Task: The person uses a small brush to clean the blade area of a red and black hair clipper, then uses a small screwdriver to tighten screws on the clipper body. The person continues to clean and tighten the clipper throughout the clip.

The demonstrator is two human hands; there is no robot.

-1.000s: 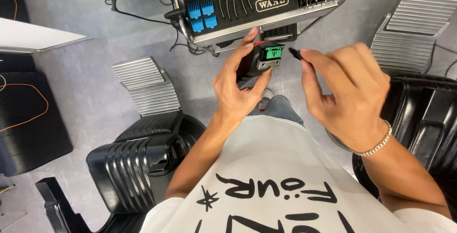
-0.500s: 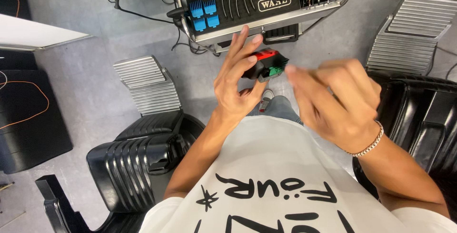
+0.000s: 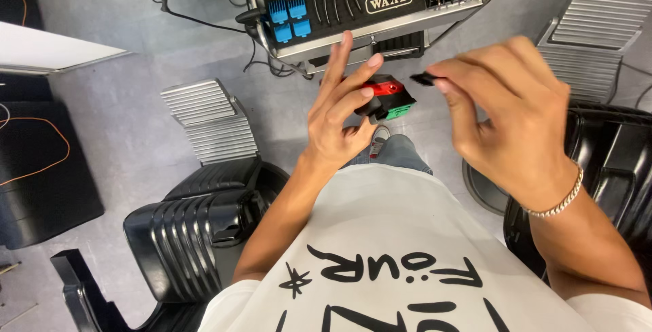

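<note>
L hand [image 3: 337,118] is raised palm-up w/ index and middle fingers stretched toward the far side, while thumb and lower fingers clamp a hair clipper [image 3: 387,96]. The clipper has a black body w/ a red panel on top and a green part at its right end, and it sticks out to the right of the palm. R hand [image 3: 506,111] is up at about the same height, thumb and forefinger pinched on a small black piece [image 3: 425,79] that pokes out left toward the clipper. The piece and the clipper are near but apart, w/ a narrow gap of floor showing between them. Can't tell what the piece is exactly; it's slightly blurred.

Far side, just beyond the hands: a metal tool cart [image 3: 380,23] w/ a black top mat, blue comb guards [image 3: 287,18] at its left corner, clips and tools in rows. Its near edge sits right above the L fingertips in view. Cables [image 3: 204,23] trail off the cart's left side onto the grey floor [image 3: 136,142].

Left: ribbed metal footrest [image 3: 207,120] and black barber chair [image 3: 197,230], w/ open floor between them and the cart. Right: another footrest [image 3: 598,26] and a black chair [image 3: 611,162] close by the R forearm. Bracelet [image 3: 560,199] on the R wrist.
</note>
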